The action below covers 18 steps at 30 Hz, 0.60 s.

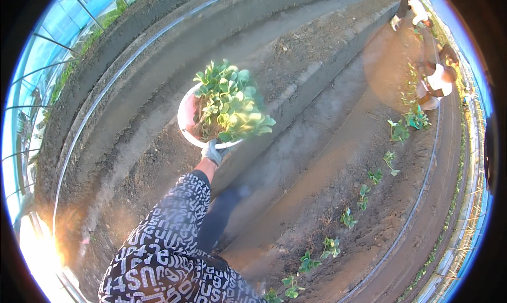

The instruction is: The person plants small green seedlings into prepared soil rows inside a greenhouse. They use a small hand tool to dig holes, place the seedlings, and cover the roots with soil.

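My left hand (214, 151), in a light work glove, grips the near rim of a round white basin (186, 114) with a pinkish inside. Leafy green seedlings (229, 101) with brown roots fill the basin, their leaves hanging over its right side. The basin is held out over the soil beds at the picture's middle. My right hand is out of view; below on the right, a row of small green plants (348, 218) stands in the soil bed.
Raised soil beds (313, 37) run lengthwise with furrows between. A thin pale hose (119, 71) lies along the left bed, another (420, 196) along the right. One person (437, 81) crouches at the right bed; another (416, 9) bends farther off. Plastic sheeting on metal hoops (59, 43) encloses the left side.
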Motion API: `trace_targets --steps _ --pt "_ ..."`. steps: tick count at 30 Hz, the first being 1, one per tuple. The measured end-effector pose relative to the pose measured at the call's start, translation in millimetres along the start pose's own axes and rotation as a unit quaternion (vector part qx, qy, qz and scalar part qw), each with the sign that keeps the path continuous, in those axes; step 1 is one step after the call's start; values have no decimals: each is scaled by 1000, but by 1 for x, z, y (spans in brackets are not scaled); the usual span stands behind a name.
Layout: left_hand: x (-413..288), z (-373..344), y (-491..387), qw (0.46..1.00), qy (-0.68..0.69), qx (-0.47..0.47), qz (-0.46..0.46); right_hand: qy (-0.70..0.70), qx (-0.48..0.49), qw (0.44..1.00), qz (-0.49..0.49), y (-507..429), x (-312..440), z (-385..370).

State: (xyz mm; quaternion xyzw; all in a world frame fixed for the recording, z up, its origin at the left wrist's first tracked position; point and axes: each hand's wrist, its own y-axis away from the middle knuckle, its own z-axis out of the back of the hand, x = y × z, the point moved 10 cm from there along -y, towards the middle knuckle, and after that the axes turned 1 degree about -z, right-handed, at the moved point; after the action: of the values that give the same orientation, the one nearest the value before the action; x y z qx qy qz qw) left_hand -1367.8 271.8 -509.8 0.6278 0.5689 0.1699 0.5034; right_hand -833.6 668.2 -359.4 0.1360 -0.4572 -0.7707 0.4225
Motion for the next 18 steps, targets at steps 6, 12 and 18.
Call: trace_targets --steps 6,12,18 --pt "30 -67 -59 999 11 7 -30 10 36 999 -5 -32 9 22" --pt "48 -90 -3 987 -85 109 78 16 64 998 -11 -33 4 29" --pt "-87 -73 52 674 -694 -76 -241 19 75 997 -4 -29 -1 34"
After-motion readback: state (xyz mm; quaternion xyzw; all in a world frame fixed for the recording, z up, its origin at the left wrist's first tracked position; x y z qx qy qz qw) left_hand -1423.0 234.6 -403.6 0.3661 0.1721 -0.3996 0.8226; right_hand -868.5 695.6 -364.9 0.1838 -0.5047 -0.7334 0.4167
